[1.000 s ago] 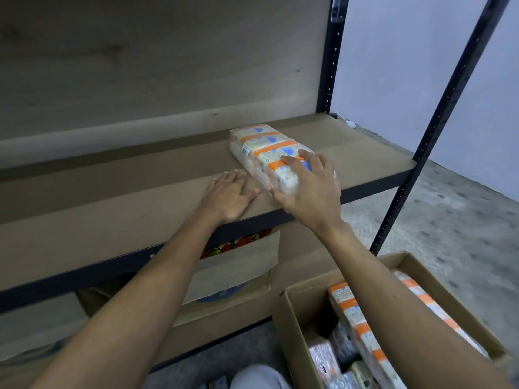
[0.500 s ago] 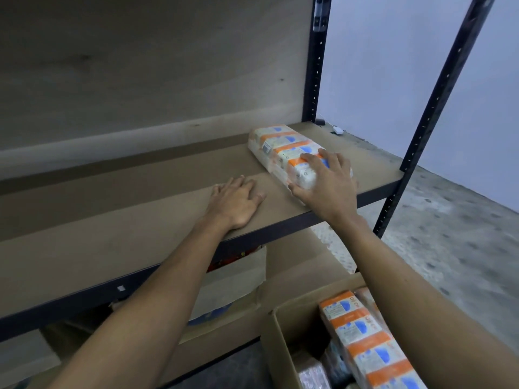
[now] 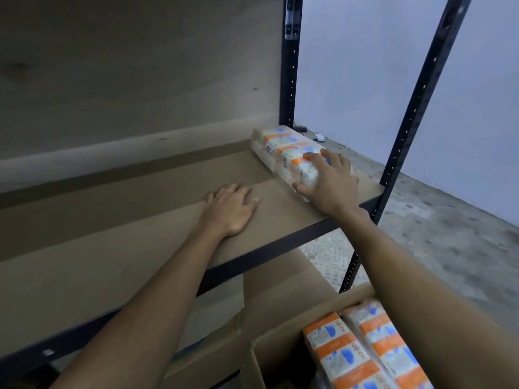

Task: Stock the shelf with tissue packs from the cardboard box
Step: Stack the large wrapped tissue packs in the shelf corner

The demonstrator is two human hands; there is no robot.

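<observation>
A long tissue pack (image 3: 283, 148), white with orange and blue bands, lies on the brown shelf board (image 3: 126, 248) near its right end, angled toward the back post. My right hand (image 3: 328, 183) covers its near end, with the fingers over the top and the thumb against the left side. Flat on the bare board to the left rests my left hand (image 3: 231, 209), holding nothing. At the bottom right, the open cardboard box (image 3: 269, 357) shows more tissue packs (image 3: 345, 355), and my right forearm crosses above them.
Black metal uprights stand at the shelf's back right (image 3: 290, 80) and front right (image 3: 415, 102). A wooden panel (image 3: 140, 66) backs the shelf. More cardboard (image 3: 280, 287) sits under the shelf. Grey concrete floor (image 3: 449, 234) and a pale wall lie to the right.
My right hand has slid the tissue pack along the board toward the back right corner. My left hand has stayed flat on the board. The view has shifted lower.
</observation>
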